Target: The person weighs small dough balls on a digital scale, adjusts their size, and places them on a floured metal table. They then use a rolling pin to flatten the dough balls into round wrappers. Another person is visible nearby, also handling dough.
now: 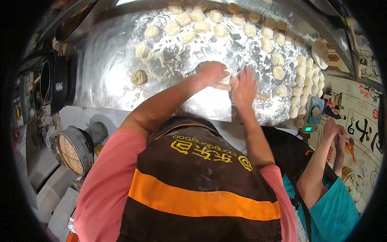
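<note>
On the floured metal worktop [115, 60], my left hand [213, 72] has its fingertips curled at a pale piece of dough [227, 78]. Part of that dough is hidden by both hands. My right hand [245, 87] lies over a thin wooden rolling pin [263, 97], palm down with fingers stretched away from me. The pin's left part shows just below the dough, and its right end sticks out past my palm. A lone coiled dough ball [139, 77] sits to the left of my hands.
Several dough pieces [202, 27] line the far side, and tight rows of smaller ones [300, 80] stand at the right. Beside them is a digital scale [314, 113] bearing a dough lump. A co-worker's hands [334, 130] are near it. A black pot [53, 84] stands left.
</note>
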`<state>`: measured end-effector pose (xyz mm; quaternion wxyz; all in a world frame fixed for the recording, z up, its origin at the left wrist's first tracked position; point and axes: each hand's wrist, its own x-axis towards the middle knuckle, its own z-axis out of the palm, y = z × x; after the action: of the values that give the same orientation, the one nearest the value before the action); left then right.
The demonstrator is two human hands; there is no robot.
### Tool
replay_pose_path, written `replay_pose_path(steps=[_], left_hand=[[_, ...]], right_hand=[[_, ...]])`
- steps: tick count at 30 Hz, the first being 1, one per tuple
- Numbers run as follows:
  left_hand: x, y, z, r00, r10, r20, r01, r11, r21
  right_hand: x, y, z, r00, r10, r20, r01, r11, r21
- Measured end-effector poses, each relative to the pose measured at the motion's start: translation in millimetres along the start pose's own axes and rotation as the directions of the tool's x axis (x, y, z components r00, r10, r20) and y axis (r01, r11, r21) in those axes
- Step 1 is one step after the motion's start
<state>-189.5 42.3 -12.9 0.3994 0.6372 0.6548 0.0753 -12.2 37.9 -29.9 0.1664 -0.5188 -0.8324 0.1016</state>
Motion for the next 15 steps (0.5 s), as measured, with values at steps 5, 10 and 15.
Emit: replay_pose_path(steps=[5,10,15], left_hand=[[4.5,-29.1,24.8,0.987,-0.037,-0.158,-0.039,0.890,-0.453],[-7.1,5.3,-3.5,0.996,0.066,-0.066,-0.075,0.986,-0.147],[7.3,-9.0,3.5,0.995,0.030,-0.093,-0.038,0.996,-0.082]], right_hand=[[-65.3,-12.1,-11.1,0.991,-0.032,0.127,0.044,0.995,-0.087],[30.0,11.7,7.3,0.995,0.064,-0.072,-0.067,0.997,-0.033],[-25.5,-6.4,-2.9,0.998,-0.032,0.059,0.036,0.997,-0.061]])
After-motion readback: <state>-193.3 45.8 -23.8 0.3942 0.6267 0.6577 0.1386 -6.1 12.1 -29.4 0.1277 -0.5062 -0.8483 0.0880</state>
